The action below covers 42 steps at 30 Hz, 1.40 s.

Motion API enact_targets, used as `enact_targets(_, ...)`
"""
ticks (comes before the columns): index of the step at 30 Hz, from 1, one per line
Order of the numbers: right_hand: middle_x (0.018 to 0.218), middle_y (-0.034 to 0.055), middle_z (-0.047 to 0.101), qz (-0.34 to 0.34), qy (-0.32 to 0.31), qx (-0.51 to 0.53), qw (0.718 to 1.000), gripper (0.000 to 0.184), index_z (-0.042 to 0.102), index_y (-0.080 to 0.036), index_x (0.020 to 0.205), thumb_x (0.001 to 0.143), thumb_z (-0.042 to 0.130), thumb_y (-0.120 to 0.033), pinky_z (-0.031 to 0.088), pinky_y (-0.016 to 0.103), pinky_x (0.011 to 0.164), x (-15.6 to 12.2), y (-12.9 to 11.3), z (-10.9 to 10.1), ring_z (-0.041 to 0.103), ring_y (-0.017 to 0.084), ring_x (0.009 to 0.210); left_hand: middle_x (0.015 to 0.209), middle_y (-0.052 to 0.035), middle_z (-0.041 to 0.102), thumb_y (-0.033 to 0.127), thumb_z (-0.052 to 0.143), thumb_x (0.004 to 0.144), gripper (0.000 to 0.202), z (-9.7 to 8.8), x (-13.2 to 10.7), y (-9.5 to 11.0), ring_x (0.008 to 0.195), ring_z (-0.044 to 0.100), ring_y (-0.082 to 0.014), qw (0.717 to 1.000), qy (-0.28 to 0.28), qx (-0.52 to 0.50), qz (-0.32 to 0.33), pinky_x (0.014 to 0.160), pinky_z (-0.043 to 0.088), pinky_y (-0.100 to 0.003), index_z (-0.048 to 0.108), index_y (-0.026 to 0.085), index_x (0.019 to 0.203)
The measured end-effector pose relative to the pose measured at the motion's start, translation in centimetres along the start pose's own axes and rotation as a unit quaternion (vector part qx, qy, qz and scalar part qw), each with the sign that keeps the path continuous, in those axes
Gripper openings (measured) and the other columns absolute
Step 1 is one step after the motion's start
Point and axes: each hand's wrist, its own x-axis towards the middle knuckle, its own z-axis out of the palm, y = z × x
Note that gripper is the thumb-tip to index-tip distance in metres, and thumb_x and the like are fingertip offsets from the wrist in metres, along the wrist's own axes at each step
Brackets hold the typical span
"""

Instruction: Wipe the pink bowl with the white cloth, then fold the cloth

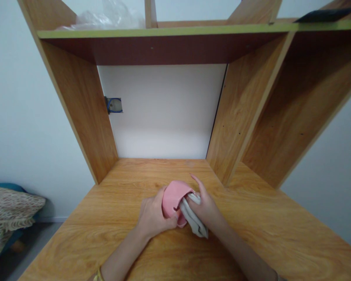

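A pink cloth [173, 197] and a grey-white cloth [192, 218] are bunched together on the wooden desk [251, 234]. My left hand [152, 216] is closed around the pink cloth from the left. From the right, my right hand [205, 206] grips the grey-white cloth, with its forefinger stretched out towards the back. The two hands meet over the bundle, and parts of both cloths are hidden under the fingers.
A wooden hutch rises at the back, with a side panel [84, 113] on the left, a divider [236, 117] on the right and a shelf [163, 33] above. Crumpled clear plastic [105, 17] lies on the shelf. A patterned blanket [8, 210] is at the lower left.
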Motion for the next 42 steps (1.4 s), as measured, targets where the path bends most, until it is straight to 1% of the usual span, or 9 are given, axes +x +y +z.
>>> enact_targets(6,0.062,-0.0037,0.056,-0.003,-0.004,0.026,1.0,0.063,0.025,-0.023,0.131,0.072,0.045,-0.013,0.041,0.021,0.051,-0.2,-0.4,-0.2,0.053,0.012,0.052,0.094,-0.008,0.064,0.047,0.052,0.067,0.063,0.0,0.1,0.0,0.081,0.06,-0.0255,1.0,-0.005,-0.016,-0.013,0.075,0.045,-0.037,0.041,0.017,0.121)
enact_targets(8,0.068,-0.0017,0.059,0.001,0.013,0.03,0.999,0.061,0.028,-0.022,0.13,0.071,0.045,-0.014,0.043,0.023,0.054,-0.1,-0.5,-0.4,0.055,0.013,0.057,0.098,-0.0082,0.063,0.046,0.048,0.073,0.06,0.0,0.3,0.0,0.084,0.06,-0.0255,0.999,-0.021,-0.037,-0.029,0.076,0.044,-0.037,0.037,0.018,0.125)
enact_targets(11,0.077,0.0015,0.061,0.011,0.063,0.02,0.998,0.058,0.033,-0.019,0.128,0.071,0.045,-0.016,0.044,0.025,0.058,0.1,-0.3,-0.5,0.057,0.014,0.062,0.114,-0.0112,0.055,0.047,0.042,0.079,0.062,0.2,0.4,-0.1,0.096,0.056,-0.0267,0.995,-0.03,-0.083,-0.055,0.081,0.041,-0.039,0.025,0.017,0.131)
enact_targets(15,0.083,0.0038,0.062,0.023,0.104,0.057,0.993,0.056,0.031,-0.017,0.128,0.074,0.043,-0.021,0.046,0.025,0.057,0.1,-0.2,-0.5,0.057,0.014,0.06,0.126,-0.0132,0.045,0.05,0.054,0.072,0.08,0.8,0.2,0.2,0.109,0.048,-0.0281,0.986,-0.045,-0.157,-0.045,0.087,0.039,-0.039,0.016,0.017,0.134)
enact_targets(19,0.074,0.0009,0.061,0.015,0.078,0.111,0.991,0.054,0.029,-0.019,0.127,0.075,0.043,-0.022,0.046,0.023,0.053,0.1,-0.4,-0.2,0.056,0.012,0.054,0.119,-0.0133,0.051,0.048,0.057,0.07,0.076,1.3,-0.1,0.6,0.105,0.051,-0.0259,0.98,-0.05,-0.192,-0.032,0.085,0.04,-0.037,0.022,0.015,0.129)
enact_targets(24,0.072,0.0002,0.06,0.025,0.067,0.127,0.989,0.059,0.028,-0.018,0.127,0.071,0.049,-0.023,0.047,0.024,0.054,0.3,-0.5,0.3,0.057,0.013,0.058,0.101,-0.0097,0.06,0.045,0.057,0.069,0.059,1.2,0.0,0.7,0.09,0.058,-0.0237,0.99,-0.008,-0.137,-0.045,0.076,0.044,-0.034,0.035,0.015,0.116)
enact_targets(31,0.064,-0.0032,0.056,0.046,0.059,0.015,0.997,0.066,0.028,-0.018,0.128,0.067,0.053,-0.023,0.044,0.023,0.051,0.2,-0.9,0.0,0.056,0.013,0.054,0.089,-0.0062,0.064,0.043,0.052,0.067,0.058,0.6,0.1,0.5,0.076,0.061,-0.0254,0.999,0.031,-0.005,-0.039,0.068,0.046,-0.035,0.036,0.019,0.118)
enact_targets(37,0.046,-0.0096,0.043,0.017,0.045,-0.042,0.998,0.066,0.027,-0.018,0.129,0.068,0.052,-0.02,0.035,0.019,0.041,0.1,-0.4,-0.2,0.046,0.01,0.04,0.084,-0.0059,0.065,0.044,0.048,0.066,0.06,0.2,0.1,0.3,0.072,0.062,-0.0263,0.998,0.02,0.052,-0.015,0.067,0.046,-0.035,0.038,0.019,0.12)
enact_targets(42,0.054,-0.0062,0.052,0.002,0.022,-0.034,0.999,0.063,0.025,-0.02,0.13,0.071,0.049,-0.019,0.037,0.02,0.045,-0.1,-0.2,0.0,0.049,0.011,0.044,0.082,-0.0069,0.065,0.045,0.049,0.066,0.063,0.1,0.0,-0.1,0.069,0.062,-0.0245,0.999,0.008,0.045,-0.002,0.066,0.045,-0.034,0.039,0.016,0.12)
